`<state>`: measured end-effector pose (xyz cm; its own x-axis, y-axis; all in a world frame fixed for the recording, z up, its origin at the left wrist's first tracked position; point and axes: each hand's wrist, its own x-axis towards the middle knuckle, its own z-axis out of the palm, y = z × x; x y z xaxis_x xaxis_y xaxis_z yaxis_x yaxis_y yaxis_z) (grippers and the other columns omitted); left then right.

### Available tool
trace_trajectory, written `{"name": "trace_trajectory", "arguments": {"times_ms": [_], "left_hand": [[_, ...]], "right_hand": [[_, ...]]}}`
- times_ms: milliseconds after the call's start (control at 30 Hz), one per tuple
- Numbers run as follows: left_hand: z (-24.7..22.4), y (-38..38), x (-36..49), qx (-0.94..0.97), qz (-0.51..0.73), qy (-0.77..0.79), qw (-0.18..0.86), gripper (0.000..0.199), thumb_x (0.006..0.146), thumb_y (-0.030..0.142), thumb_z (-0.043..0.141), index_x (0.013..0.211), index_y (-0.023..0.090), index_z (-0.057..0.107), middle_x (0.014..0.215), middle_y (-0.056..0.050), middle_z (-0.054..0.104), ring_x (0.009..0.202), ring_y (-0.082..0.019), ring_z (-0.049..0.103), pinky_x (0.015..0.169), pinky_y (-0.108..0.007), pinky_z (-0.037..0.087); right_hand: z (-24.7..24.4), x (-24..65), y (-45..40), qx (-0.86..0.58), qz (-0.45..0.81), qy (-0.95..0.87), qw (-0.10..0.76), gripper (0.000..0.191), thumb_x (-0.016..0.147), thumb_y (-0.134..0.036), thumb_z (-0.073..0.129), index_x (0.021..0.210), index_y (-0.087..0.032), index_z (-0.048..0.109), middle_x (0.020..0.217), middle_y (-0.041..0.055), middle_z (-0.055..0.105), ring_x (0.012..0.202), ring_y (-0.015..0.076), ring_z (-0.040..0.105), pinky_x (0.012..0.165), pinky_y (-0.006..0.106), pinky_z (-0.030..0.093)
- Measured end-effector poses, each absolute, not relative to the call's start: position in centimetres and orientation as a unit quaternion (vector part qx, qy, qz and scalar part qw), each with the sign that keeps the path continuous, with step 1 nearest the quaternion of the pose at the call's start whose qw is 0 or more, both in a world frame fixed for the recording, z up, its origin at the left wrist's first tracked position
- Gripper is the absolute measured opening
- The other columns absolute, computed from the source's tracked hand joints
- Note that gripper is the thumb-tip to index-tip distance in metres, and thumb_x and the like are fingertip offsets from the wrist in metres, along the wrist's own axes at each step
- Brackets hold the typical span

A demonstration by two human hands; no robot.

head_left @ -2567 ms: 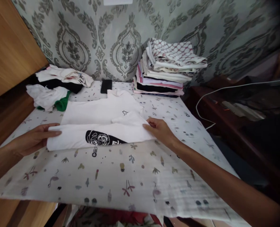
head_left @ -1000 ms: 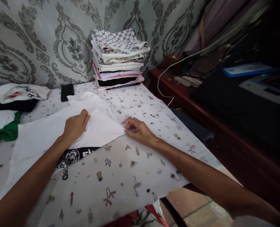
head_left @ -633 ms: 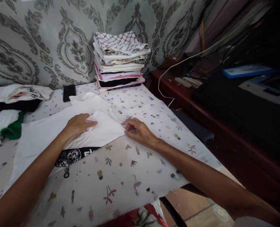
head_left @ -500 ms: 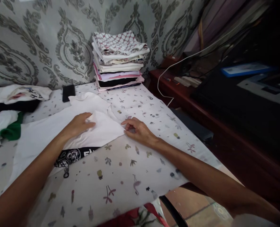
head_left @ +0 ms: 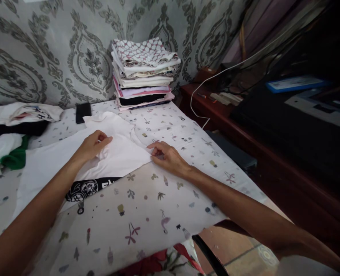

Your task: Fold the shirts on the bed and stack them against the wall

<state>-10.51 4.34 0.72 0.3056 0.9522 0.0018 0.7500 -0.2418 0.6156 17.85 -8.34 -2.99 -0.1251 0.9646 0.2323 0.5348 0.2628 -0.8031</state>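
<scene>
A white T-shirt (head_left: 51, 157) lies partly folded over on the patterned sheet, with a black-and-white printed band (head_left: 85, 190) showing below the fold. My left hand (head_left: 95, 145) is over the middle of the shirt, fingers curled in; the cloth is bunched beneath them, and the fingertips are partly hidden. At the shirt's right corner, my right hand (head_left: 170, 158) pinches the edge between thumb and fingers.
Behind stands a tall stack of folded clothes (head_left: 145, 74) near the patterned wall. A black phone (head_left: 83, 112) lies left of it. Loose clothes (head_left: 14, 130) are heaped at the left. A dark red wooden cabinet (head_left: 218, 119) with a white cable borders the right side.
My left hand has shifted slightly up and left, and its fingers have curled in, bunching the cloth. My right hand stays at the shirt's corner.
</scene>
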Motion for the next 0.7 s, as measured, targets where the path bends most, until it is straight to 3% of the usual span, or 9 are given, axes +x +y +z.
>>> {"name": "trace_trajectory", "arguments": {"times_ms": [133, 300, 433, 700], "left_hand": [[0.9, 5.7, -9.5, 0.769, 0.109, 0.591, 0.219, 0.046, 0.077, 0.067, 0.058, 0.081, 0.021, 0.062, 0.079, -0.008, 0.067, 0.075, -0.025, 0.061, 0.061, -0.033, 0.042], [0.9, 6.1, -8.5, 0.786, 0.051, 0.574, 0.222, 0.028, 0.07, 0.047, 0.065, 0.075, 0.02, 0.062, 0.078, -0.008, 0.068, 0.074, -0.026, 0.062, 0.061, -0.034, 0.04], [1.1, 5.2, -8.6, 0.803, 0.085, 0.53, 0.26, 0.022, 0.074, 0.041, 0.059, 0.077, 0.02, 0.06, 0.081, -0.006, 0.067, 0.077, -0.025, 0.061, 0.066, -0.034, 0.042], [1.2, 4.4, -8.8, 0.77, 0.184, 0.531, 0.301, 0.025, 0.079, 0.042, 0.058, 0.092, 0.021, 0.056, 0.086, -0.004, 0.061, 0.079, -0.022, 0.057, 0.066, -0.031, 0.043]], "right_hand": [[-2.7, 18.4, -8.4, -0.541, 0.289, -0.658, 0.437, 0.021, 0.091, -0.021, 0.049, 0.106, -0.022, 0.063, 0.089, 0.0028, 0.064, 0.08, 0.0163, 0.059, 0.072, 0.031, 0.048], [-2.1, 19.1, -8.3, -0.515, 0.253, -0.704, 0.419, 0.02, 0.087, -0.015, 0.047, 0.085, -0.023, 0.066, 0.087, 0.0037, 0.063, 0.087, 0.0194, 0.059, 0.081, 0.036, 0.048], [-2.2, 18.8, -8.4, -0.523, 0.238, -0.739, 0.352, 0.004, 0.084, -0.024, 0.065, 0.084, -0.022, 0.068, 0.093, 0.0051, 0.061, 0.092, 0.0223, 0.056, 0.083, 0.039, 0.048], [-2.5, 18.7, -8.1, -0.536, 0.218, -0.753, 0.315, 0.01, 0.08, -0.013, 0.066, 0.076, -0.022, 0.063, 0.093, 0.0042, 0.061, 0.096, 0.0217, 0.056, 0.085, 0.038, 0.048]]}}
